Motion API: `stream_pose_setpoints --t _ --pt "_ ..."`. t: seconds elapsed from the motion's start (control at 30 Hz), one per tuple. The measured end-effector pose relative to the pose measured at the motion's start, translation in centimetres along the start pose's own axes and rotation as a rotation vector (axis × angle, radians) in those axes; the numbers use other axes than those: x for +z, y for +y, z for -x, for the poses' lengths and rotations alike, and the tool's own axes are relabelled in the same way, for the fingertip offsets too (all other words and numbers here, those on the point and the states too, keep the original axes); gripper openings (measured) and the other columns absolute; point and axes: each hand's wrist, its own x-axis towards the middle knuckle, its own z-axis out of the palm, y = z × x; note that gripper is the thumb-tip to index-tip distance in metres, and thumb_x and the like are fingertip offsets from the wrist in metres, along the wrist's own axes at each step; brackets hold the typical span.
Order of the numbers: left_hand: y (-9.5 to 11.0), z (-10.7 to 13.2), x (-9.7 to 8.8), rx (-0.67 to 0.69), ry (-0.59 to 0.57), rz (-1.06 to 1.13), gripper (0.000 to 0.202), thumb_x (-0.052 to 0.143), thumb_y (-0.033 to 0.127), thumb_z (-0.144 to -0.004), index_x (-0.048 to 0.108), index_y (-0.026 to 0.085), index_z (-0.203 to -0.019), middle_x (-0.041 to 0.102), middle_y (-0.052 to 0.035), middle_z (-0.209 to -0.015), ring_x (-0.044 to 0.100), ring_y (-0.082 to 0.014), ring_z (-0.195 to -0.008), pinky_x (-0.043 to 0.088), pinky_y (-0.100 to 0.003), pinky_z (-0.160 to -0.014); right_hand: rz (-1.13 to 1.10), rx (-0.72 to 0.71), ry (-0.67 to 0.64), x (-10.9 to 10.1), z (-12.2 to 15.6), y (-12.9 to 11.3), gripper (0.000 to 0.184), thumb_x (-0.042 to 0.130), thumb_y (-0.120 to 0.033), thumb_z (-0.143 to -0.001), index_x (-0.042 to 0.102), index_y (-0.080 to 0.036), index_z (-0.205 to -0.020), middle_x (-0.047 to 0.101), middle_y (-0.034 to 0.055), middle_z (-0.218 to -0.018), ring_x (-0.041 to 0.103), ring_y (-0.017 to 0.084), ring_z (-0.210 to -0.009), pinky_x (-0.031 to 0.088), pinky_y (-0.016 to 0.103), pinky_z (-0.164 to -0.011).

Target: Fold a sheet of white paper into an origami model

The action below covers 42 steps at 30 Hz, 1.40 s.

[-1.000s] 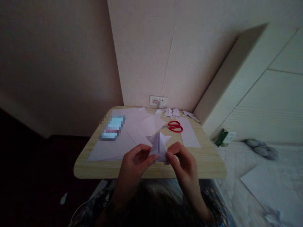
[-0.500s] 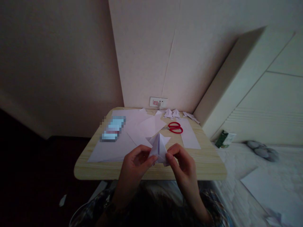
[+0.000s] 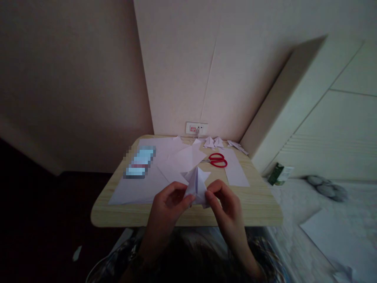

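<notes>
A partly folded white paper figure (image 3: 196, 184) stands with its point up above the front of a small light wooden table (image 3: 259, 204). My left hand (image 3: 168, 206) pinches its lower left corner with thumb and fingers. My right hand (image 3: 224, 204) pinches its lower right corner the same way. Both hands are closed on the paper, close together near the table's front edge.
Flat white sheets (image 3: 141, 184) cover the table's left and middle. Red-handled scissors (image 3: 217, 160) lie behind the figure, with several small folded paper pieces (image 3: 215, 142) at the back edge by a wall socket (image 3: 196, 127). A bed with a sheet of paper (image 3: 338, 236) is at the right.
Both hands have kept their pinch on the paper figure; it has sunk slightly and the flaps look pressed a little closer. The view has shifted a bit.
</notes>
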Motion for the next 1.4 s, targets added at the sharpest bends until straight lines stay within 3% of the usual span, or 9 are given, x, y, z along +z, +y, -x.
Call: stream_pose_setpoints --t 0.17,0.63,1.0,1.4 --pt "0.2 0.2 0.3 -0.004 0.054 0.023 0.015 0.081 0.020 -0.066 0.067 0.018 -0.071 0.067 0.0042 -0.066 0.062 -0.0117 -0.063 0.050 -0.020 -0.061 0.008 0.010 0.001 0.1 -0.1 0.0 0.026 0.063 -0.034 -0.093 0.058 -0.021 -0.071 0.056 -0.0024 -0.064 0.052 0.014 -0.060 0.043 0.026 -0.057" --pt "0.1 0.0 -0.1 -0.001 0.013 -0.040 0.018 0.081 0.024 -0.066 0.066 0.018 -0.072 0.067 0.0027 -0.067 0.064 -0.0146 -0.065 0.052 -0.023 -0.062 0.069 -0.017 -0.014 0.0 -0.1 0.1 0.025 0.059 -0.030 -0.095 0.055 -0.022 -0.071 0.053 -0.0033 -0.065 0.052 0.014 -0.061 0.042 0.026 -0.058" --pt "-1.1 -0.3 0.0 0.047 0.007 -0.015 0.018 0.080 0.026 -0.067 0.065 0.018 -0.073 0.064 0.0027 -0.067 0.063 -0.0147 -0.064 0.051 -0.022 -0.059 0.093 -0.029 0.048 0.2 0.2 0.6 0.027 0.061 -0.032 -0.094 0.054 -0.023 -0.070 0.052 -0.0040 -0.063 0.049 0.014 -0.059 0.040 0.026 -0.056" --pt "-0.4 -0.1 0.4 0.018 -0.005 0.064 0.021 0.082 0.022 -0.062 0.063 0.018 -0.069 0.062 0.0046 -0.063 0.059 -0.0128 -0.061 0.049 -0.021 -0.057 0.068 -0.042 0.034 0.1 0.3 0.6 0.022 0.058 -0.029 -0.095 0.059 -0.022 -0.075 0.055 -0.0035 -0.064 0.051 0.014 -0.059 0.041 0.025 -0.055"
